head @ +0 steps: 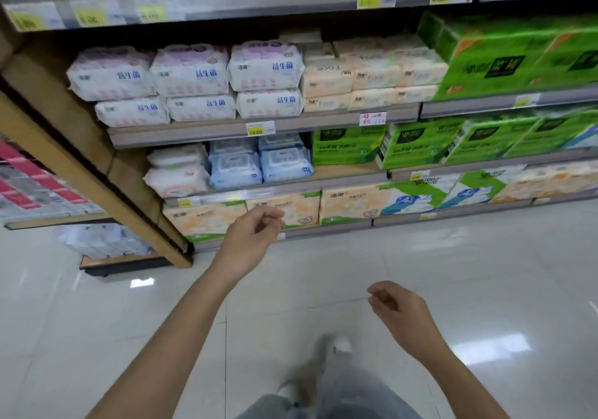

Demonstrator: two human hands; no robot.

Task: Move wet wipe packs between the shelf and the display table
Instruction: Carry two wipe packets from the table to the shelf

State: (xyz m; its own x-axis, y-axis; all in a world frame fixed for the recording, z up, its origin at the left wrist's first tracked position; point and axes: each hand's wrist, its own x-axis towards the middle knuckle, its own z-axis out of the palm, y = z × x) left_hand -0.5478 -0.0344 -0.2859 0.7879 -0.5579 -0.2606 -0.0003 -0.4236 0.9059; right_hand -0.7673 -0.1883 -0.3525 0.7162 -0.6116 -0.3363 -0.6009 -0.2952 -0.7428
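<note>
1. Fingers on the left hand are loosely curled, thumb close to the fingertips, nothing in them. The right hand is the same: slack curl, empty.
2. What the next grab depends on, as I read it: the blue wet wipe packs are up and ahead of the left hand, almost straight above it in the head view. The right hand hangs lower and further back over the floor, well apart from them. So the left is clearly the nearer hand, and I'd guess it goes first.
3. Where they sit: on the shelf board second up from the floor, toward its left end and right at the front edge. White-and-pink packs are just beside them on the left. There's a bare stretch of board to their right before the green boxes.
4. Long axis looks like it runs along the front edge, so a reach from the front meets the long side. It's a bit blurry, so don't quote me.
5. Looks: soft pale blue plastic pouches with a white flap-style label on the top face, two stacks side by side, puffy and slightly squashed. They probably give a bit under a grip.
6. I can't make out a display table in this view.
</note>
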